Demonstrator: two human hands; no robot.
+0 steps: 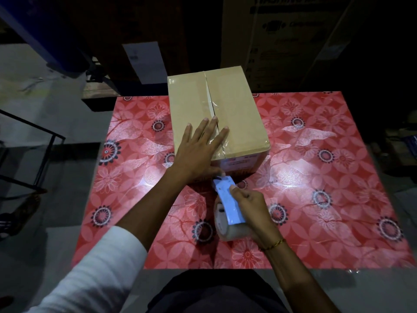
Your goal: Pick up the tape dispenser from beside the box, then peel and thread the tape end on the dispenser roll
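Observation:
A closed brown cardboard box stands on a table covered with a red floral cloth. Clear tape runs along its centre seam. My left hand presses flat on the box's near top, fingers straight and spread over the taped seam, thumb down on the front face. My right hand grips a blue tape dispenser with a roll of clear tape. The dispenser's front end sits against the lower front face of the box, just below my left thumb.
Large cardboard cartons stand in the dark behind the table. A black metal frame is on the grey floor at left. A white label hangs on a dark surface behind the box.

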